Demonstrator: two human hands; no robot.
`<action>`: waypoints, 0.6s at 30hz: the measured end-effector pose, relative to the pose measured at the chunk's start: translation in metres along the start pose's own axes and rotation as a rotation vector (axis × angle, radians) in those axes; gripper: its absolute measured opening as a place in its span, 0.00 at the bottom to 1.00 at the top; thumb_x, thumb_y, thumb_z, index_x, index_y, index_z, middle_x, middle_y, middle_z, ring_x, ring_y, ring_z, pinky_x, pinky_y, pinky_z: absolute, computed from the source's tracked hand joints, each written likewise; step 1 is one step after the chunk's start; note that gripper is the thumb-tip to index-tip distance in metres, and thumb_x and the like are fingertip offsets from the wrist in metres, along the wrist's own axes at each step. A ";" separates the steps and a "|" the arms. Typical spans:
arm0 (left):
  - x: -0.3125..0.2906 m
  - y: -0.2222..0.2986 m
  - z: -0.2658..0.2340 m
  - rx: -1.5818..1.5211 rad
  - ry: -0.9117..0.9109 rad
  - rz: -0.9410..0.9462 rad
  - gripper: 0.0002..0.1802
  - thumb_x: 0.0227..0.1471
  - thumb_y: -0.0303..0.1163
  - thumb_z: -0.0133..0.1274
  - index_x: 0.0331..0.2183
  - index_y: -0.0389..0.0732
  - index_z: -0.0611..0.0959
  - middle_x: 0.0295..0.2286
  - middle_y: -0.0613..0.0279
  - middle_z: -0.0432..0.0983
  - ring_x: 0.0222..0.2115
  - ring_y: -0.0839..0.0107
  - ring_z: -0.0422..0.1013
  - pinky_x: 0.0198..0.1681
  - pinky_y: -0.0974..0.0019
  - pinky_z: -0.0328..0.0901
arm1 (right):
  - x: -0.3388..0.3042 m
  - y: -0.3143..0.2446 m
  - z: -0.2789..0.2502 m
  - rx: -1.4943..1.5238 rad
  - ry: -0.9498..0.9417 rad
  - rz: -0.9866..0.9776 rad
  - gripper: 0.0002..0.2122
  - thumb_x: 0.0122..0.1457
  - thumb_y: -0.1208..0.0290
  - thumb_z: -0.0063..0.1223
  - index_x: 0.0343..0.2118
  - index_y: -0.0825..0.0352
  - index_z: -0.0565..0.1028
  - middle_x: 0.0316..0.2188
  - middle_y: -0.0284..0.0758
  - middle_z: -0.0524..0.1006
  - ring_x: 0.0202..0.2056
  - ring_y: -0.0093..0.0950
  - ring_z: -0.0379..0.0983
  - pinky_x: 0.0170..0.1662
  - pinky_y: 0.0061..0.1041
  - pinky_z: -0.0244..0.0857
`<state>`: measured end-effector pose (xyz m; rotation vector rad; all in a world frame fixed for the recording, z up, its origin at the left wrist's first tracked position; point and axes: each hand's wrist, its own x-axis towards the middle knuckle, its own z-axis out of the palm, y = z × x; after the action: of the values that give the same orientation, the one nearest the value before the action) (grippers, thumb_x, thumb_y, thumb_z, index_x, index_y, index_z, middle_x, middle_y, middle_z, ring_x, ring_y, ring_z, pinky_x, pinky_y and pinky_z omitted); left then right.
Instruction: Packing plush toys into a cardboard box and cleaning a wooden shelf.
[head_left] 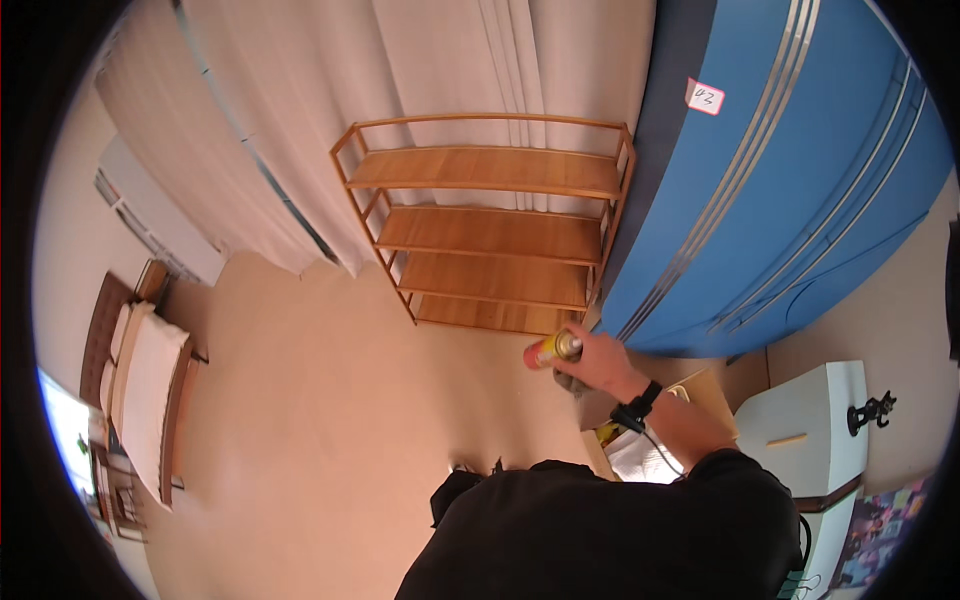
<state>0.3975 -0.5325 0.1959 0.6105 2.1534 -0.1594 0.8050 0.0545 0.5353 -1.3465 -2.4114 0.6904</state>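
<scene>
My right hand (pixel 602 362) is closed round a red and yellow spray can (pixel 545 351). The can lies nearly level, its red end toward the left and its pale nozzle end in my fingers. Just under the hand shows a small greyish thing (pixel 569 384), partly hidden and too unclear to name. A black watch (pixel 638 403) is on my right wrist, with a dark cord hanging by it. Beyond the can stands a wooden rack (pixel 490 232) with several bare shelves. My left hand is out of sight.
An open cardboard box (pixel 706 398) with white contents lies beneath my right forearm. Blue panels (pixel 770 190) stand right of the rack, pale curtains (pixel 300 100) behind it. A white cabinet (pixel 810 420) is at the right, a bed (pixel 150 395) at far left.
</scene>
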 end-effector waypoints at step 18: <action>0.146 0.663 -0.618 0.224 0.618 1.149 0.41 0.43 0.62 0.68 0.55 0.51 0.78 0.36 0.49 0.84 0.38 0.46 0.80 0.40 0.46 0.74 | 0.323 -0.033 -0.156 -0.180 0.645 0.208 0.26 0.57 0.52 0.67 0.55 0.60 0.76 0.38 0.47 0.84 0.43 0.47 0.82 0.46 0.40 0.77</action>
<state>0.1977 0.2993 0.5297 2.1197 1.9740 0.4759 0.6869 0.3570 0.6919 -1.5988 -1.8614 0.0479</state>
